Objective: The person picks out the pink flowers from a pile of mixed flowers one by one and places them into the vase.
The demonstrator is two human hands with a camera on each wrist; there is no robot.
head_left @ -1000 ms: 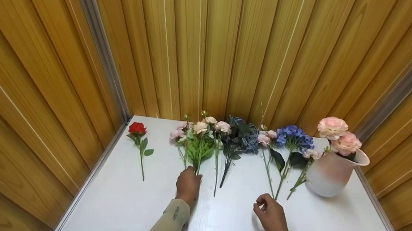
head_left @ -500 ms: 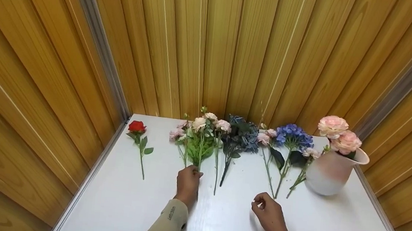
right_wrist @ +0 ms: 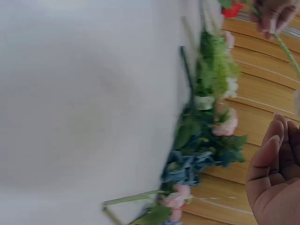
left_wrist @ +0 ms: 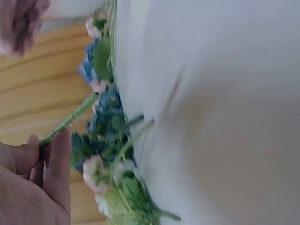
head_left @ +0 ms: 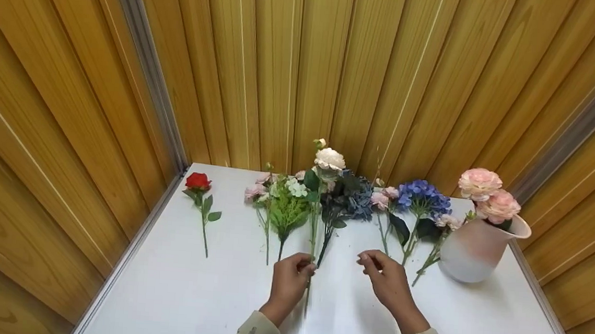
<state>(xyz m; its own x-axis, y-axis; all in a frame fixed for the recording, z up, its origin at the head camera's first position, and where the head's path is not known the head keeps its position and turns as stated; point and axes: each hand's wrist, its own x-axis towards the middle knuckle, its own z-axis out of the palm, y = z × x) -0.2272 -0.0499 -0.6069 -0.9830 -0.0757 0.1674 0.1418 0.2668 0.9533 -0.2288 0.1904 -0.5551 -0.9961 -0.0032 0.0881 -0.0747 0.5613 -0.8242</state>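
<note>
1. Measured against the vase (head_left: 472, 252), what looks done is small: two pink blooms (head_left: 480, 184) stand in its mouth; whether they share one stem is hidden.
2. Left, judging by how things lie: the white flower (head_left: 330, 160) is in the air, well to the vase's left, and others lie on the worktop (head_left: 172, 305). Nearest the vase is the purple-blue hydrangea (head_left: 423, 197), then dark blue flowers (head_left: 361, 197), a green spray (head_left: 288, 211) and, farthest left of it, the red rose (head_left: 198, 181).
3. The left hand (head_left: 289, 284) pinches the white flower's stem between thumb and fingers, leaving the lower end poking out past them.
4. The right hand (head_left: 391, 289), between that stem and the vase, holds nothing; its fingers are loosely bent.
5. The white flower has a full, creamy, many-petalled head, a small bud above, dark green leaves below and a long, thin green stem.
</note>
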